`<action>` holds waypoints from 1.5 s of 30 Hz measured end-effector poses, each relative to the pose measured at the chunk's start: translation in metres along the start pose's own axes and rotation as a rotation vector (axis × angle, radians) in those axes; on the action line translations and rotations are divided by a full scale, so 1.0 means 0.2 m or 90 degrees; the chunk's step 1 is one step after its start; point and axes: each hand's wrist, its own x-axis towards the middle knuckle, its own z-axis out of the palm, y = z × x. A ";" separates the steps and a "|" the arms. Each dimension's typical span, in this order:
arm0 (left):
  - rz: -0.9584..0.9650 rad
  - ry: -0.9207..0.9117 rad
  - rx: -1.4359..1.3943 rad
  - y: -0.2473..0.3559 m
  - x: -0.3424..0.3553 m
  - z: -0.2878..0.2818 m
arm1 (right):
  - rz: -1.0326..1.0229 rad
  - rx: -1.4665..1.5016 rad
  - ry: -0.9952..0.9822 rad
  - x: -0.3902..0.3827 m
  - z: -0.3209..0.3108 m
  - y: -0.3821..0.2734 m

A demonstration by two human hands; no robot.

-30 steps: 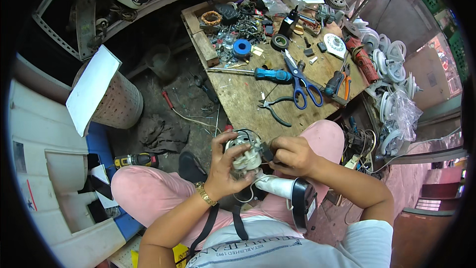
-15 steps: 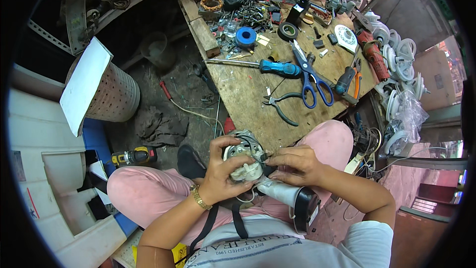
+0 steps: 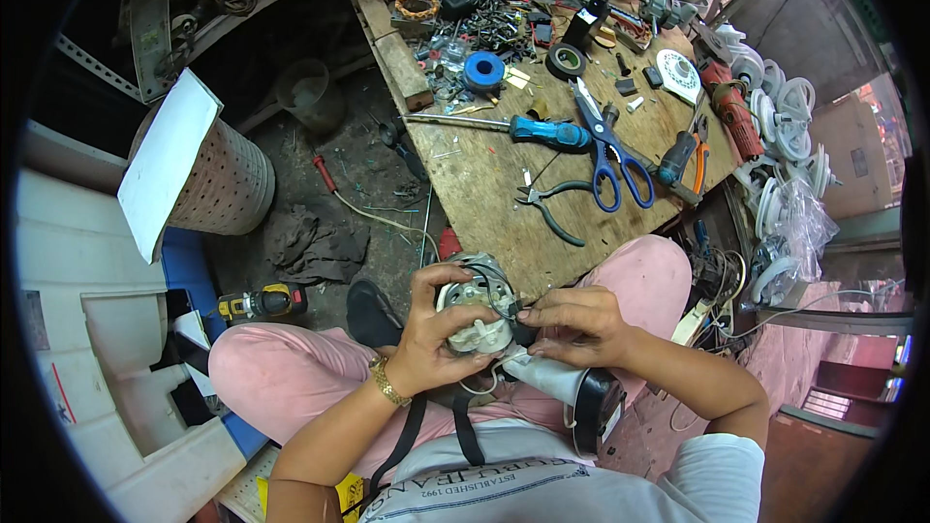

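Over my lap, my left hand (image 3: pixel 433 329) is wrapped round a small electric motor (image 3: pixel 484 337) with a whitish, worn housing. Black wires (image 3: pixel 497 283) loop over the motor's top. At its right side, the fingers of my right hand (image 3: pixel 576 323) are pinched together on a black wire end; the fingertips partly hide it. Below the right hand, a grey tube-shaped neck (image 3: pixel 547 376) slants from the motor to a dark-ended base (image 3: pixel 596 409) resting on my lap. A thin white cord (image 3: pixel 480 389) hangs beneath the motor.
The wooden bench (image 3: pixel 475 203) ahead bears pliers (image 3: pixel 552 208), blue scissors (image 3: pixel 603 150), a blue screwdriver (image 3: pixel 549 133), tape (image 3: pixel 565 61) and heaped screws (image 3: pixel 494 19). Left, a cordless drill (image 3: pixel 262 302) and perforated drum (image 3: pixel 228 184) stand on the floor. White plastic wheels (image 3: pixel 775 116) hang right.
My hands and the motor stay nearly in place; the right fingers shift very slightly at the wire. The view has moved a little.
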 end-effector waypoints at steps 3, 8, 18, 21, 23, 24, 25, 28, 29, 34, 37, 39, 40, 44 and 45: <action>0.006 -0.007 -0.007 -0.01 0.00 0.00 | 0.153 0.149 0.079 -0.02 0.05 -0.01; -0.004 -0.004 -0.010 0.00 0.00 0.00 | 0.497 0.348 0.060 -0.02 0.04 -0.03; 0.002 -0.002 -0.016 -0.01 0.00 0.01 | 0.491 0.341 0.065 0.01 0.05 -0.09; -0.001 -0.004 -0.014 -0.01 0.00 0.00 | 0.494 0.322 0.074 0.02 0.05 -0.12; 0.012 -0.009 -0.003 -0.02 0.00 0.00 | 0.484 0.270 0.073 0.02 0.06 -0.13; 0.012 -0.010 -0.003 -0.02 0.00 0.00 | 0.485 0.270 0.074 0.01 0.07 -0.13; 0.014 -0.009 -0.005 -0.01 0.00 0.00 | 0.474 0.261 0.082 0.01 0.07 -0.13; 0.021 -0.004 -0.008 -0.02 0.00 0.00 | 0.455 0.244 0.089 0.00 0.08 -0.11; 0.027 0.000 -0.009 -0.02 0.00 0.00 | 0.445 0.234 0.087 0.00 0.09 -0.11; 0.049 0.024 -0.023 -0.05 -0.01 0.02 | 0.493 0.302 0.018 -0.03 0.07 -0.07; 0.054 0.049 -0.018 -0.06 -0.04 0.02 | 0.520 0.393 -0.066 -0.10 0.06 0.02; 0.060 0.057 -0.006 -0.04 -0.05 0.03 | 0.535 0.429 -0.126 -0.17 0.05 0.07; 0.061 0.061 0.001 -0.04 -0.04 0.03 | 0.543 0.486 -0.170 -0.20 0.06 0.09; 0.101 0.059 0.037 0.03 0.00 -0.03 | 0.493 0.460 -0.341 -0.19 0.07 0.06; 0.103 0.055 0.034 0.06 0.01 -0.05 | 0.561 0.562 -0.328 -0.16 0.06 0.02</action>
